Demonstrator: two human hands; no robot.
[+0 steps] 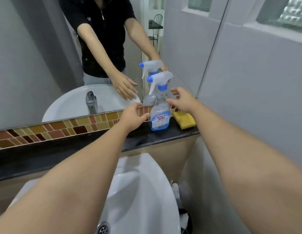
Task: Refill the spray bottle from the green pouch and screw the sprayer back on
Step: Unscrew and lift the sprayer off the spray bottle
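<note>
Left hand (132, 115) and right hand (182, 99), fingers loosely spread and holding nothing, flank a clear plastic spray bottle (160, 114) standing upright on the dark speckled bench (113, 144). A yellow sponge (184, 119) lies just beside it, under the mirror (45, 56).

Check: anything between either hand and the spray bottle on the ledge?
Nothing visible. The clear plastic spray bottle with blue sprayer stands upright on the black ledge, left hand and right hand flanking it. The yellow sponge lies off to the right.
</note>
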